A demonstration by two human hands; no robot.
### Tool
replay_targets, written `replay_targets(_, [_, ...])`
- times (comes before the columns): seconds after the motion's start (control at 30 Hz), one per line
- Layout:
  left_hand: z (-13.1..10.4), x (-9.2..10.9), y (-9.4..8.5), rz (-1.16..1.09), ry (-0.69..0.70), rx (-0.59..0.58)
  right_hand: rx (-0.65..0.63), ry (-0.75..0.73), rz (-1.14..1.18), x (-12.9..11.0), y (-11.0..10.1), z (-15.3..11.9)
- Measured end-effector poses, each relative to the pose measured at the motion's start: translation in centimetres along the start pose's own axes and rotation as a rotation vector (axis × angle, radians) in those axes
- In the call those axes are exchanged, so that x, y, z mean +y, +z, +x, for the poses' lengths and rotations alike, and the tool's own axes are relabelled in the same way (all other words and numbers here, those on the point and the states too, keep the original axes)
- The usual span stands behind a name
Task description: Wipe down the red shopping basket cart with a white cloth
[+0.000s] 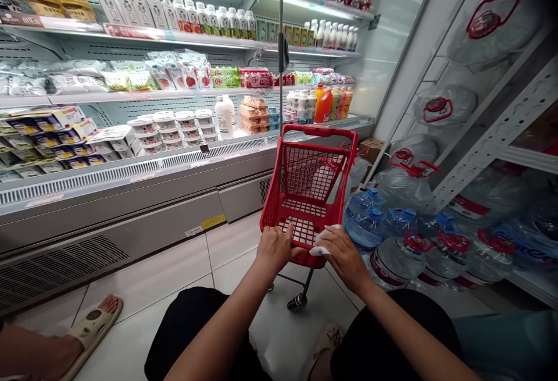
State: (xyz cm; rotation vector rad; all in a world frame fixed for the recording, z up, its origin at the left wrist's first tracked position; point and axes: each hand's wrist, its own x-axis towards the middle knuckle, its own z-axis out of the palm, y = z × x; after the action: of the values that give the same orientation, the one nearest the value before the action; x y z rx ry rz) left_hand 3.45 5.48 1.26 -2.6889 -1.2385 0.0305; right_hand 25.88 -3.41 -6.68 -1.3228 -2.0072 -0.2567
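A small red shopping cart [310, 196] with a mesh basket stands on the floor in front of me. My left hand [275, 248] is closed over the near left part of the basket's rim, its thumb reaching toward the right. At the near right corner, my right hand [345, 254] presses a white wipe [322, 244] against the red rim. The fingers of that hand are bent over the wipe and partly hide it. Below the basket, a dark caster wheel [297, 302] shows between my knees.
An open refrigerated case [174, 177] with cartons, tubs and bottles runs along the left and back. Large water bottles [396, 259] crowd the floor at the right, beside a white metal rack [483, 125]. Another person's sandalled foot [93, 334] is at the lower left.
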Motion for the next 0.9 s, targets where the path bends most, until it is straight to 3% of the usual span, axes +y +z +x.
replay_targets(0.17, [-0.6,2.3,-2.3,-0.046,0.017,-0.128,0.078,0.037,0.085,0.1,-0.5,-1.3])
replay_targets(0.33, [-0.9,2.7,-3.3,-0.032,0.006,-0.169,0.075,-0.018,0.129,1.0,-1.0,-1.4])
replay_targets(0.6, [-0.8,-1.0,-0.4,-0.071,0.074,-0.102,0.088,-0.024,0.127,0.1,0.6,0.4])
replay_targets(0.77, [-0.7,-3.7,1.1,-0.077,0.094,-0.001,0.041,0.003,0.005,-2.7,2.6,2.9])
replay_targets(0.9, [-0.5,-4.4,2.0,-0.048,0.017,0.063,0.024,0.013,-0.114,-5.2,4.4,5.0])
